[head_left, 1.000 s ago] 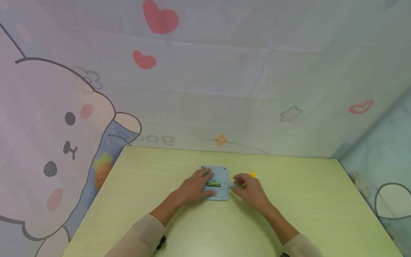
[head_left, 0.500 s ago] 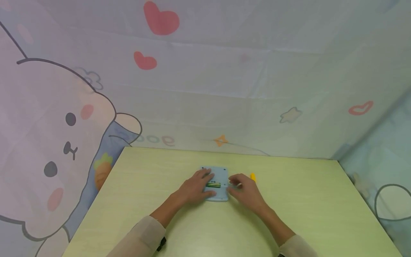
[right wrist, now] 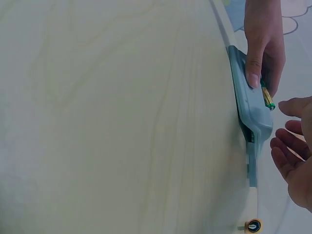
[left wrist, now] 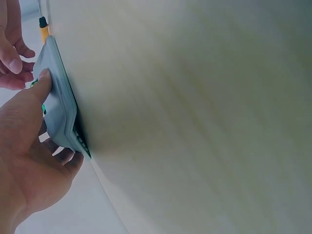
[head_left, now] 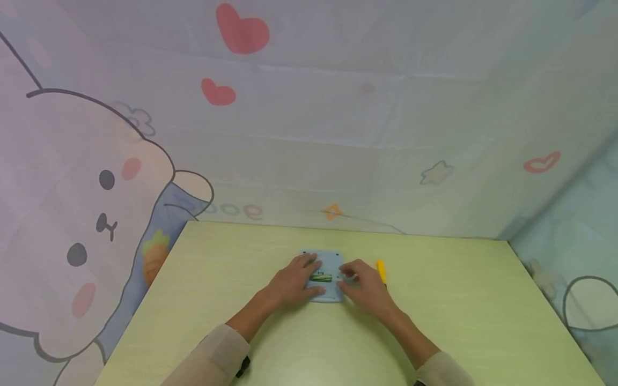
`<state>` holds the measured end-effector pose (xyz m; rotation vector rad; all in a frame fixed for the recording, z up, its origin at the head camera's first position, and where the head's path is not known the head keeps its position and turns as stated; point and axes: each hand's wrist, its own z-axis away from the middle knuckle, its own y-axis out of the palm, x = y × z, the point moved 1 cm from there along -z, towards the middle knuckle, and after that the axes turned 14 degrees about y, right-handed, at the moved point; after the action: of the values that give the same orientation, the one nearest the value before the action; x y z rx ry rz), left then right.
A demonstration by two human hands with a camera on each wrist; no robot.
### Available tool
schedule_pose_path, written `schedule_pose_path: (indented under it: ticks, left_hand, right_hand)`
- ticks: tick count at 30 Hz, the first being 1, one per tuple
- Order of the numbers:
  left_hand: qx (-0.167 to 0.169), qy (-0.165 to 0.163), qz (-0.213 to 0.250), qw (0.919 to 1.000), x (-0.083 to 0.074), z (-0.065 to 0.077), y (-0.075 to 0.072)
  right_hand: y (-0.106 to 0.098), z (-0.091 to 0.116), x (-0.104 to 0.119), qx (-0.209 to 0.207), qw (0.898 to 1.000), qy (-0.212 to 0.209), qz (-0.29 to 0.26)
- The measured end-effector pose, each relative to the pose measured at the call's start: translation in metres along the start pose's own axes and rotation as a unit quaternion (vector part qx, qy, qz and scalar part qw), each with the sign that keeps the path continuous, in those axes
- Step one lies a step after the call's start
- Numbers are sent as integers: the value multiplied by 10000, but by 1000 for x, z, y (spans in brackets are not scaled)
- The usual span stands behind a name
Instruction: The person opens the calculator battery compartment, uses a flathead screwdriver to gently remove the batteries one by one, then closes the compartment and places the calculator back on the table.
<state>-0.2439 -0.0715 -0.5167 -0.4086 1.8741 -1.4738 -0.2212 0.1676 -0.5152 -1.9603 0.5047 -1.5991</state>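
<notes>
A pale blue calculator [head_left: 331,292] lies back side up on the table, a few buttons showing along its underside in the left wrist view. A green battery [head_left: 321,277] sits in the slot on its back; in the right wrist view the battery's end [right wrist: 269,101] sticks up at a slant. My left hand [head_left: 292,280] holds the calculator by its left part, thumb on the back, some fingers curled at the left edge. Over its right edge hovers my right hand [head_left: 369,288], thumb and fingers apart and loosely bent, with nothing visible between them.
A screwdriver with a yellow handle [head_left: 381,270] lies just right of the right hand. In the right wrist view a flat blue piece [right wrist: 252,168] extends beyond the calculator's end. Behind the pale wooden table [head_left: 463,300] hangs a printed cloth [head_left: 309,134].
My right hand has moved left, from beside the calculator to over its right edge, uncovering more of the screwdriver. The left hand and calculator stay in place.
</notes>
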Motion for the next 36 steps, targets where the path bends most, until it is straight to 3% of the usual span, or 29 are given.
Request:
schedule_pose_path:
  ticks: [16,26,36]
  left_hand:
    - [85,13,-103,9999,2,-2,3]
    - [80,7,-63,9999,2,-3,2]
    - [42,-8,-130,9999,1,-2,1]
  right_hand:
    - [10,-5,9,55,9995,-267,182]
    - [20,-9,15,-116,9962,-628,587]
    - [29,-13,16,-230,9940,-609,876]
